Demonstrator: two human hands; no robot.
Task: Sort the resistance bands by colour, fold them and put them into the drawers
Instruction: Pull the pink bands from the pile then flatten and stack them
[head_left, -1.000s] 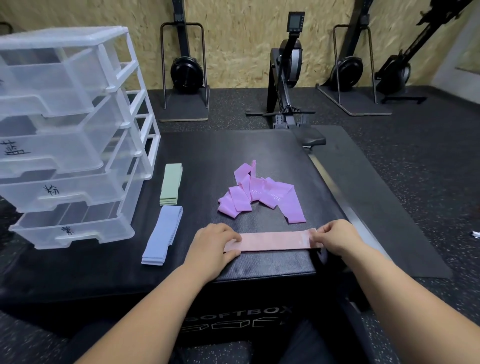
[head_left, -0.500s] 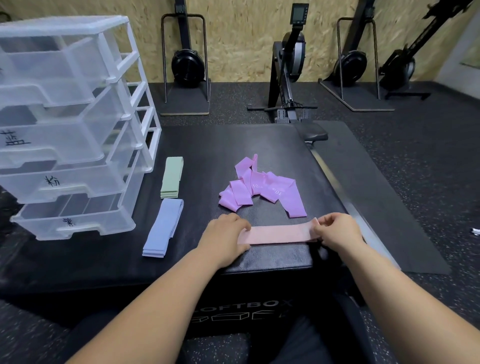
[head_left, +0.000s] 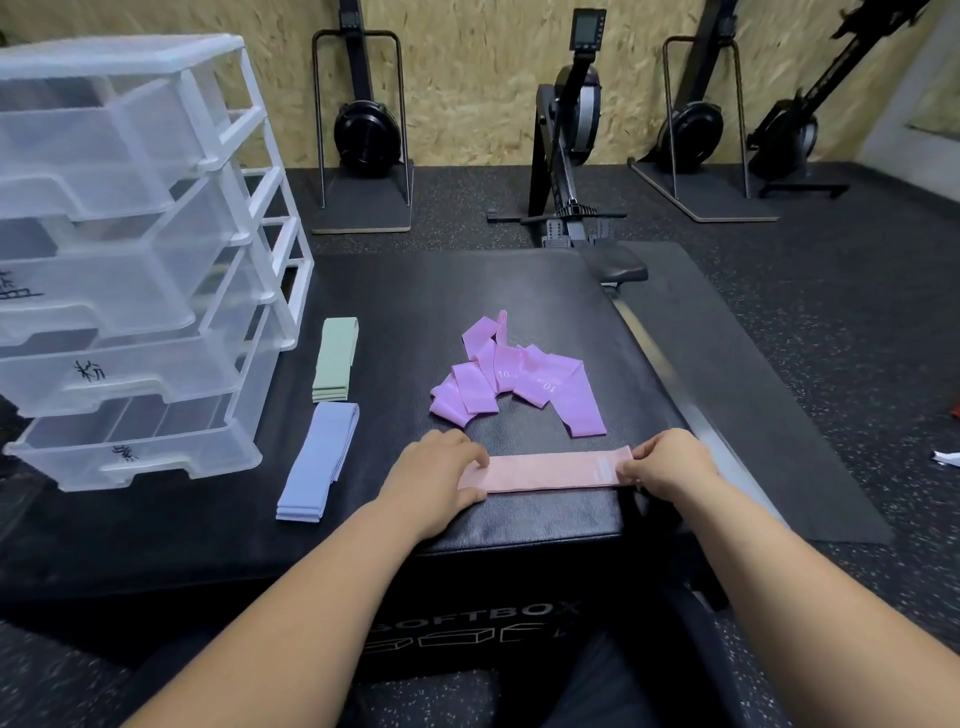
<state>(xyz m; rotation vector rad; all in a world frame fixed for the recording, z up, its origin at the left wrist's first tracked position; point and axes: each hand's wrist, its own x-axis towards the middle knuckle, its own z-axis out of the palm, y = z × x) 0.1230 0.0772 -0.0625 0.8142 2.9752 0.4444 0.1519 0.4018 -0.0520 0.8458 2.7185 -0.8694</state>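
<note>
Box: black padded top serving as the workbench, and everything in play lies on it within arm's reach.
Drawers: clear plastic stack on the box's far left corner with handwritten marks on the fronts, probably colour labels. No band shows through the walls, so by my read the filing has not begun.
Purple bands: a loose, tangled heap in mid-box, just beyond the hands. They are sorted out by colour but not folded, so they look next in line.
Pink band: the one being worked on. It lies flat and stretched crosswise along the near edge, between the two hands, laid out straight so the layers line up for a clean fold.
Blue band: a neat folded stack to the left of the hands, parked close to the drawers for an easy transfer.
Green band: another folded stack just behind the blue one, end to end with it, so each colour has its own pile.
Left hand: palm down, fingers fairly straight over the pink band's left end, thumb at the near edge. It is pressing that end flat, an anchor more than a grab.
Right hand: fingers curled, with the tips and thumb pinching the pink band's right end. That pulls it taut against the anchor and is ready, I'd judge, to carry the end across.
</note>
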